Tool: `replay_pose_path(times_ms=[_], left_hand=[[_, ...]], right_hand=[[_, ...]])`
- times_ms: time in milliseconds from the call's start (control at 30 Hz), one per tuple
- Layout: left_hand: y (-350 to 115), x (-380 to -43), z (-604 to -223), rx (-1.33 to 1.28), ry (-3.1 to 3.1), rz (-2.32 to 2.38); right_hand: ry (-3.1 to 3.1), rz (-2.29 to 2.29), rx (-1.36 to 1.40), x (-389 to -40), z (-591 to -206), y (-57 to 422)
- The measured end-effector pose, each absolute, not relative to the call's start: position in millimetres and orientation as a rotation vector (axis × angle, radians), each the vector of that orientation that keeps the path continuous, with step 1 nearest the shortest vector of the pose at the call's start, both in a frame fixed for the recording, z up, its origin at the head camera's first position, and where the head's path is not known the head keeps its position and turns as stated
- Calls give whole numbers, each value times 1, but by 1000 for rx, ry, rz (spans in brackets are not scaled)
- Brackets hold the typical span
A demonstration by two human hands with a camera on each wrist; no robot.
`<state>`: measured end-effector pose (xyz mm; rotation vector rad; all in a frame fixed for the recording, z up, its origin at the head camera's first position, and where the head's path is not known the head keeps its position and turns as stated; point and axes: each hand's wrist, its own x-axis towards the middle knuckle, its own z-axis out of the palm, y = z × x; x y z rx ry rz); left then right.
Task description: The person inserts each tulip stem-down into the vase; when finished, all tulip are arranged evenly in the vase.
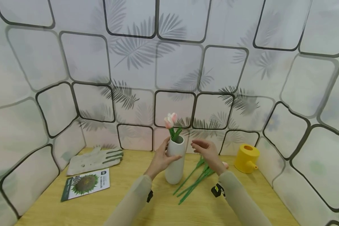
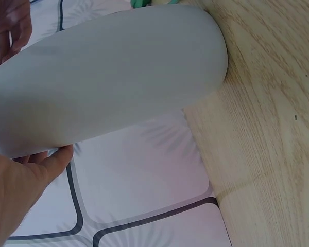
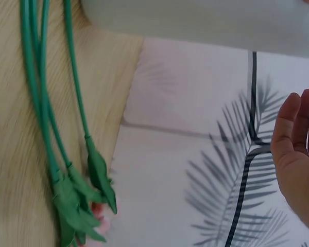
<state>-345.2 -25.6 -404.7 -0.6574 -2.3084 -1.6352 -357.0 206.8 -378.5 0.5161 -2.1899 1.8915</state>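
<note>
A white vase [image 1: 175,168] stands upright on the table, and pink-and-white tulips [image 1: 170,120] with green leaves rise from its mouth. My left hand [image 1: 161,159] grips the vase from the left near its upper part, thumb across the front. In the left wrist view the vase wall [image 2: 118,77] fills the upper half. To the right of the vase, apart from it, my right hand [image 1: 208,153] is raised with loosely bent fingers and holds nothing. Below that hand, several loose tulips with green stems [image 1: 190,188] lie on the table; their leaves [image 3: 74,200] show in the right wrist view.
A yellow watering can [image 1: 247,158] stands at the right rear. On the left lie pale work gloves [image 1: 93,161] and, in front of them, a seed packet [image 1: 86,184] with a sunflower picture. Patterned cloth walls [image 1: 175,69] enclose the wooden table [image 1: 124,185] at the back and sides.
</note>
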Motion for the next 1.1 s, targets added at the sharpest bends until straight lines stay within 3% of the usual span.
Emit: replay_pose_path(times_ms=[1100], left_hand=[[-27,-345,-404,-647,-2319,-1639]], right_hand=[[-2716,1836,423,-351,-469,298]])
